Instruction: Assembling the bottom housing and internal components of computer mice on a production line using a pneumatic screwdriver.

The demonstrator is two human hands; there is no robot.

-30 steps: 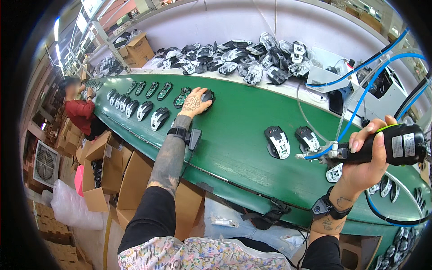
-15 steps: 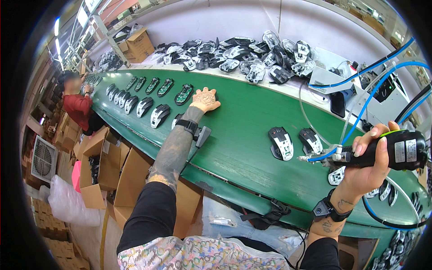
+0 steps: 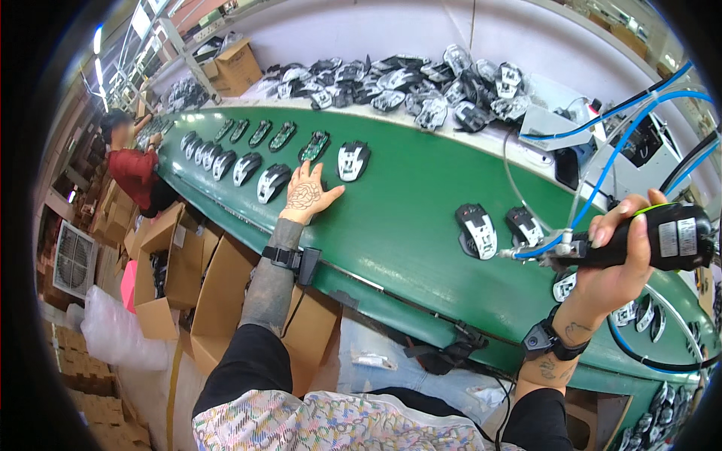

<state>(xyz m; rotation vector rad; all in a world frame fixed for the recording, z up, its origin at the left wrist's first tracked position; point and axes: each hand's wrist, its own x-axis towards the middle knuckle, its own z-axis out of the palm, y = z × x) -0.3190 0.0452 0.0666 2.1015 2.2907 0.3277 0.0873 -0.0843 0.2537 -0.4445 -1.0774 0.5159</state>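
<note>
My left hand (image 3: pixel 304 195) is open and palm down over the green belt, fingers spread. A dark edge shows beside it, likely a mouse shell mostly hidden under the hand. Just beyond its fingertips lies a mouse base with a green circuit board (image 3: pixel 314 147). To the hand's right sits a black-and-white mouse shell (image 3: pixel 353 161). My right hand (image 3: pixel 618 269) is closed round a black electric screwdriver (image 3: pixel 662 237), held level with its metal tip pointing left. Near that tip are a mouse shell (image 3: pixel 477 231) and another shell (image 3: pixel 523 225) on the belt.
Rows of bases and shells run along the green belt (image 3: pixel 406 218) to the far left, where a person in a red top (image 3: pixel 134 177) works. Many mouse shells (image 3: pixel 391 79) are heaped on the back ledge. Blue hoses (image 3: pixel 624 154) hang at right; cardboard boxes (image 3: pixel 210 301) stand at lower left.
My left hand has moved left and toward me, uncovering the mouse shell it was over. My right hand still holds the screwdriver in nearly the same place.
</note>
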